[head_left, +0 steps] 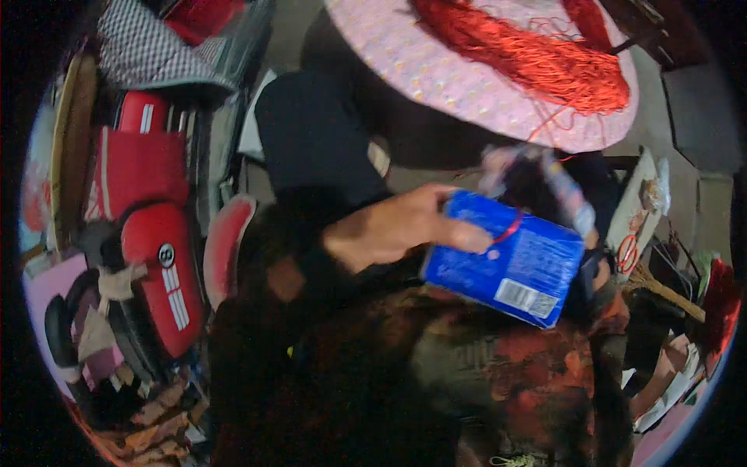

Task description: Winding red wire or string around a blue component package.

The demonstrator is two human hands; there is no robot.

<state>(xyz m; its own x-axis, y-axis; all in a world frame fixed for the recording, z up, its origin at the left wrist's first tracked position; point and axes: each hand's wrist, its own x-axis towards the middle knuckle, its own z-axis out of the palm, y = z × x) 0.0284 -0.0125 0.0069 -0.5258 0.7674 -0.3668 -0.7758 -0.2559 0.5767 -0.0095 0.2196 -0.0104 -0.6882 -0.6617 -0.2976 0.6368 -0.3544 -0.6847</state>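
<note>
My left hand (pixel 405 226) grips the left end of a blue box (pixel 510 268), its thumb lying across the printed face. A white label with bars sits at the box's lower right. Over its upper edge hangs a short loop of red cord (pixel 510 227). Just beyond the box, a clear crinkled plastic piece (pixel 572 194) is smeared by motion. Part of what looks like my right hand (pixel 601 274) shows in shadow at the box's right end. Its fingers are hidden, so I cannot make out what they hold.
A pink patterned round seat (pixel 436 82) carries a bundle of red-orange cord (pixel 537 62) at the top. To the left stands a red padded seat (pixel 163 272) with white stripes. Red-handled scissors (pixel 627 254) and a straw-coloured brush (pixel 669 298) lie at the right.
</note>
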